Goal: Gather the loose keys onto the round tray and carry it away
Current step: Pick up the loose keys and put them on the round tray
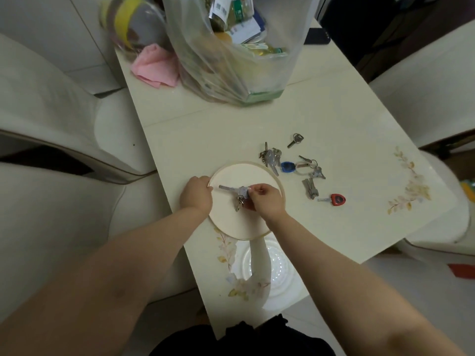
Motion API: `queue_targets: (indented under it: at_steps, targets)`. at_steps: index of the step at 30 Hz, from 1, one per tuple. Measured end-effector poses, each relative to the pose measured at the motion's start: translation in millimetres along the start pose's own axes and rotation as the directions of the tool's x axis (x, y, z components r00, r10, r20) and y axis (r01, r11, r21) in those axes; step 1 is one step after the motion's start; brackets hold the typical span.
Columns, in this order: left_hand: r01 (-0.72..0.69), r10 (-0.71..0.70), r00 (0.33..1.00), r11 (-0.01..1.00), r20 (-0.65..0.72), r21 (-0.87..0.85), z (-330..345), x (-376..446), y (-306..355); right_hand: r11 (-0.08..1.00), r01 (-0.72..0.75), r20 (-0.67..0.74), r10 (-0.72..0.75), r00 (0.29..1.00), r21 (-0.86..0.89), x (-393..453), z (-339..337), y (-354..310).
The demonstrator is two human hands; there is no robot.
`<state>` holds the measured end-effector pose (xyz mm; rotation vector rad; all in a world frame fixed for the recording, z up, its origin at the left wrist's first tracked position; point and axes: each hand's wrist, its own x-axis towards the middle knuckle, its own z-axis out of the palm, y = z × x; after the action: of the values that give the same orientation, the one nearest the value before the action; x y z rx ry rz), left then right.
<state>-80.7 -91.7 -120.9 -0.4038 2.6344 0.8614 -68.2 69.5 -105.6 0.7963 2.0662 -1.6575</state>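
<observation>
A round cream tray (244, 173) with a thin wooden rim lies on the table in front of me. My left hand (196, 192) grips the tray's left rim. My right hand (267, 200) hovers over the tray's middle, pinching a bunch of keys (235, 191) whose silver blades rest on the tray surface. Loose keys lie on the table right of the tray: a silver bunch (271, 156), a blue-headed key (288, 167), a ringed bunch (312, 168), a small single key (295, 140), a pair of flat keys (310, 188) and a red-headed key (335, 199).
A large clear plastic bag (231, 47) full of packets stands at the table's far end, with a pink cloth (155, 66) and a jar (128, 21) to its left. Cream chairs flank the table (347, 124). A dark phone (317, 35) lies behind the bag.
</observation>
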Motion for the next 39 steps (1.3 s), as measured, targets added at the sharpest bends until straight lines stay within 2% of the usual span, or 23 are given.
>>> queue_targets:
  at_steps: [2, 6, 12, 18, 23, 25, 28, 31, 35, 37, 39]
  targets:
    - [0.008, -0.009, 1.000, 0.999, -0.017, -0.031, 1.3, -1.3, -1.5, 0.989, 0.050, -0.031, -0.055, 0.998, -0.141, 3.2, -0.1, 2.2]
    - [0.041, -0.044, 0.998, 0.996, -0.036, -0.080, 2.4, -1.8, -1.9, 0.924, 0.167, 0.014, -0.173, 0.985, -0.343, 7.7, -7.6, -11.6]
    - [0.059, -0.068, 0.994, 0.993, -0.084, -0.104, 8.8, 3.1, -2.3, 0.873, 0.214, -0.195, -0.325, 0.926, -0.437, 61.7, -35.7, -53.1]
    - [0.053, -0.061, 0.995, 0.993, -0.083, -0.101, 10.3, 1.7, -2.7, 0.751, 0.181, -0.116, -0.324, 0.939, -0.635, 103.2, -31.8, -64.4]
    - [0.060, -0.069, 0.995, 0.991, -0.077, -0.116, 9.2, 0.8, -3.9, 0.690, 0.201, -0.120, -0.387, 0.914, -0.695, 97.7, -19.5, -58.0]
    - [0.058, -0.068, 0.994, 0.992, -0.081, -0.112, 9.3, 0.4, -3.6, 0.728, 0.235, -0.149, -0.421, 0.895, -0.644, 92.4, -17.0, -54.8]
    - [0.073, -0.081, 0.995, 0.991, -0.066, -0.111, 8.6, -1.7, -2.1, 0.863, 0.303, -0.193, -0.404, 0.894, -0.403, 76.9, -13.4, -53.4]
    - [0.093, -0.096, 0.994, 0.993, -0.054, -0.066, 6.4, -7.3, -0.1, 0.908, 0.354, -0.197, -0.397, 0.896, -0.223, 57.7, -16.4, -53.2]
    - [0.129, -0.129, 0.991, 0.992, -0.029, -0.013, 1.6, -18.9, 0.2, 0.908, 0.415, -0.134, -0.419, 0.898, -0.060, 37.0, -25.4, -56.5]
    - [0.146, -0.146, 0.989, 0.989, -0.009, -0.022, -0.6, -23.6, -1.3, 0.925, 0.376, -0.047, -0.373, 0.926, 0.054, 27.5, -26.9, -56.8]
    - [0.144, -0.144, 0.990, 0.989, 0.008, -0.024, -1.9, -27.7, -2.9, 0.956, 0.292, 0.083, -0.293, 0.953, 0.018, 19.4, -24.9, -48.6]
